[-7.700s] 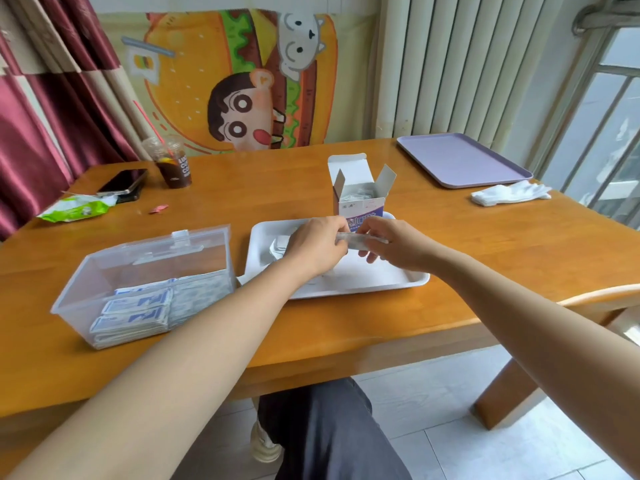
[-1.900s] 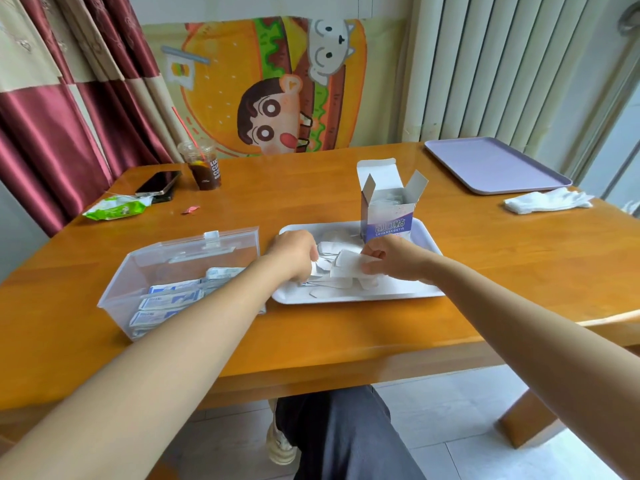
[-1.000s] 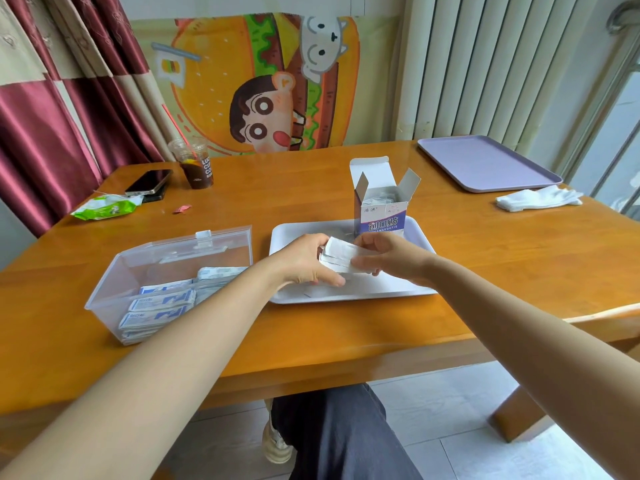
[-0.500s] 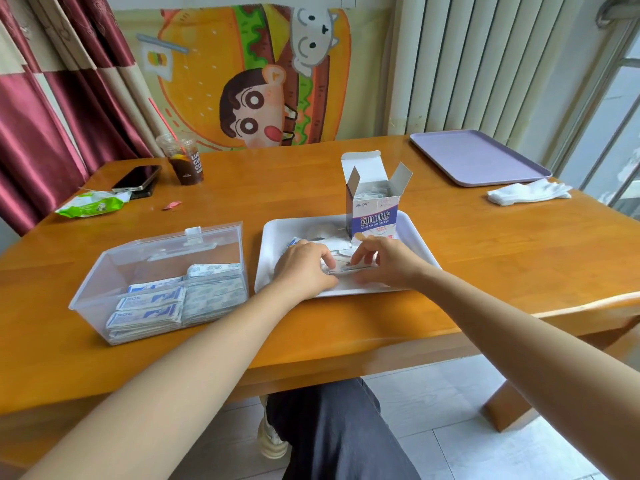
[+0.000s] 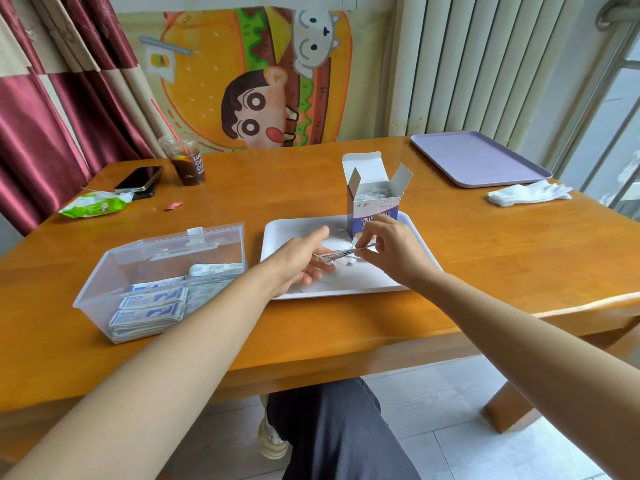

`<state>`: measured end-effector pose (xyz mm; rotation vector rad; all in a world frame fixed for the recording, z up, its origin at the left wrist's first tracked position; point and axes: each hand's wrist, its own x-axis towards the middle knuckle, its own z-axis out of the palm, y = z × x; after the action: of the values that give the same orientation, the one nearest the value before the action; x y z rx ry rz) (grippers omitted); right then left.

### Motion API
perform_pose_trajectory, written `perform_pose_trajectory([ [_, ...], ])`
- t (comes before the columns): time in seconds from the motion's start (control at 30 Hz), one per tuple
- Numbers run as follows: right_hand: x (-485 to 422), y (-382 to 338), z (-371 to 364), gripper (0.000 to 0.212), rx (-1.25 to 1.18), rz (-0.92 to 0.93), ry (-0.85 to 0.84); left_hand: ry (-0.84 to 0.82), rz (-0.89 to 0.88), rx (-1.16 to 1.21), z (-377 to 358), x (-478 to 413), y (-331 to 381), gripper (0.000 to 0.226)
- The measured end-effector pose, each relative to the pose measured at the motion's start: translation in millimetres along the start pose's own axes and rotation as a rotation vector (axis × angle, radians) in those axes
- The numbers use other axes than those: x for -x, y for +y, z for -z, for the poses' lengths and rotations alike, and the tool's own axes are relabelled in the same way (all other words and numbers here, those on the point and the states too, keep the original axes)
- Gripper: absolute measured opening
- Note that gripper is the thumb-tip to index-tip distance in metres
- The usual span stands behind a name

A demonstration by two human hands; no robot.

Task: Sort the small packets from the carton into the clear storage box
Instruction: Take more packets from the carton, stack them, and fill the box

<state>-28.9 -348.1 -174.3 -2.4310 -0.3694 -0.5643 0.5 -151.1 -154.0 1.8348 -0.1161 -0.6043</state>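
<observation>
At inspection the task stood partly done. Well to the far left of the white tray [image 5: 363, 282] lay one green wrapper [image 5: 95, 205], one phone [image 5: 138, 178] and one drink cup [image 5: 185, 164], none concerned in the work. Just left of the tray stood one clear storage box [image 5: 114, 268], lid open, with filed packets [image 5: 152, 306] covering only the end nearer the person. About four piles showed, but the number per pile could not be counted. Over the tray's middle the left hand [image 5: 298, 261] was slack, fingers extended and thumb lifted clear, and the left end of one thin stack of packets [image 5: 343, 252] met its fingers. The right hand [image 5: 394, 251] pinched the stack's right end between thumb and fingertips. The stack was held edge-on above the tray and had not reached the box. A few loose packets [image 5: 349, 263] lay on the tray beneath it, too blurred to count. One carton [image 5: 374, 206] stood upright on the tray's far right corner with its flaps open and more packets visible inside, so emptying it and filing the rest was judged outstanding. Far right of the tray lay one purple tray [image 5: 478, 161] and white gloves [image 5: 526, 195], number unclear.
</observation>
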Motion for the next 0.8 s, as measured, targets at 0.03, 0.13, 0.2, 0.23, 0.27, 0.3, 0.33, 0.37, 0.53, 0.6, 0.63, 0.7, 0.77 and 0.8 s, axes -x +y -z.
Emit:
perform_pose_trajectory([
  [0.03, -0.2, -0.3, -1.4, 0.016, -0.007, 0.004, -0.001, -0.023, -0.017, 0.000, -1.7, 0.4, -1.3, 0.040],
  [0.13, -0.6, 0.1, -1.9, 0.022, -0.056, 0.009, -0.047, -0.007, -0.114, -0.151, -5.3, 1.3, -3.4, 0.015],
  [0.2, 0.4, -0.6, 3.4, 0.029, -0.167, -0.042, -0.130, 0.052, -0.167, -0.192, -4.9, 0.2, -3.0, 0.011],
  [0.23, 1.2, -0.7, 5.9, 0.029, -0.244, -0.087, -0.175, 0.080, -0.186, -0.201, -4.1, -0.4, -2.8, 0.012],
  [0.27, 1.2, -0.9, 7.9, 0.031, -0.307, -0.132, -0.210, 0.103, -0.206, -0.215, -3.2, -1.5, -2.9, 0.014],
  [0.3, 0.6, -0.5, 8.8, 0.032, -0.354, -0.168, -0.227, 0.119, -0.221, -0.227, -2.9, -2.4, -3.5, 0.016],
  [0.33, -0.5, 0.3, 8.5, 0.029, -0.372, -0.188, -0.234, 0.127, -0.233, -0.218, -3.7, -3.8, -3.7, 0.016],
  [0.37, -2.0, 0.1, 7.6, 0.024, -0.384, -0.198, -0.236, 0.132, -0.242, -0.179, -4.9, -3.7, -2.9, 0.014],
  [0.53, -7.5, -3.9, -0.5, 0.008, -0.543, -0.314, -0.184, 0.092, -0.132, 0.392, -11.4, -6.2, -1.8, 0.010],
  [0.6, -8.8, -4.8, -3.2, 0.007, -0.604, -0.348, -0.170, 0.064, -0.099, 0.450, -13.6, -8.4, -5.5, 0.008],
  [0.63, -9.4, -5.5, -4.4, 0.009, -0.590, -0.351, -0.179, 0.075, -0.103, 0.400, -14.5, -9.1, -7.4, 0.009],
  [0.7, -11.2, -5.7, -7.1, 0.016, -0.555, -0.355, -0.205, 0.129, -0.146, 0.237, -13.9, -10.0, -9.9, 0.016],
  [0.77, -12.5, -4.0, -5.4, 0.017, -0.532, -0.378, -0.195, 0.186, -0.213, 0.091, -10.7, -11.6, -11.3, 0.014],
  [0.8, -12.9, -2.2, -3.3, 0.017, -0.498, -0.374, -0.183, 0.218, -0.245, 0.036, -8.6, -12.6, -12.2, 0.010],
])
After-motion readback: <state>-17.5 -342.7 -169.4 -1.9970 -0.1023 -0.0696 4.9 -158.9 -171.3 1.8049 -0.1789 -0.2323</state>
